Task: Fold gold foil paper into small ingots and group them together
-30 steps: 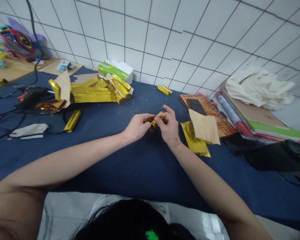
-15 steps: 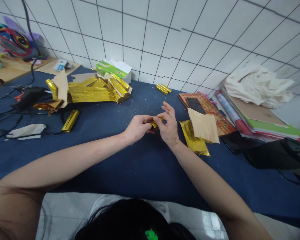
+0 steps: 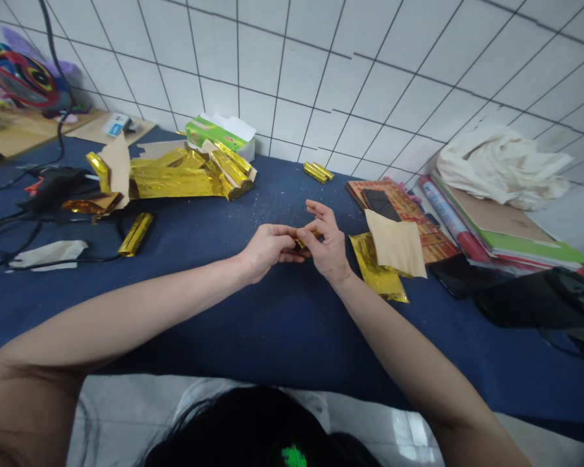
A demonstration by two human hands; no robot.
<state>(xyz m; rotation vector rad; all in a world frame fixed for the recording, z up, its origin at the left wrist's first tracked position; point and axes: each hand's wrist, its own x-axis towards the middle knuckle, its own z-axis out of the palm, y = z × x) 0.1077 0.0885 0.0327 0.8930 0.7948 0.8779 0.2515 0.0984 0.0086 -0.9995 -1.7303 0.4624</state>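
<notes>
Both hands meet above the middle of the blue-covered table around a small piece of gold foil paper [image 3: 300,244], mostly hidden by fingers. My left hand [image 3: 271,250] pinches its left end between thumb and fingers. On the other end, the thumb and forefinger of my right hand [image 3: 327,243] are closed, while its outer fingers stretch away. To the right of that hand lie flat gold foil sheets [image 3: 382,285] with a tan paper piece [image 3: 398,245] over them. Beyond my hands, several thin gold rolls [image 3: 317,172] rest near the wall.
Crumpled gold foil paper [image 3: 175,178] lies at the back left before a green tissue box [image 3: 219,134]. A gold roll [image 3: 136,235], a black glue gun [image 3: 53,188] and cables are at left. A patterned board [image 3: 418,227], stacked folders [image 3: 506,233] and white cloth [image 3: 503,165] stand right.
The fingers of both hands have shifted slightly around the gold foil paper, and the right hand's outer fingers have tilted a little to the left. Less of the foil shows now.
</notes>
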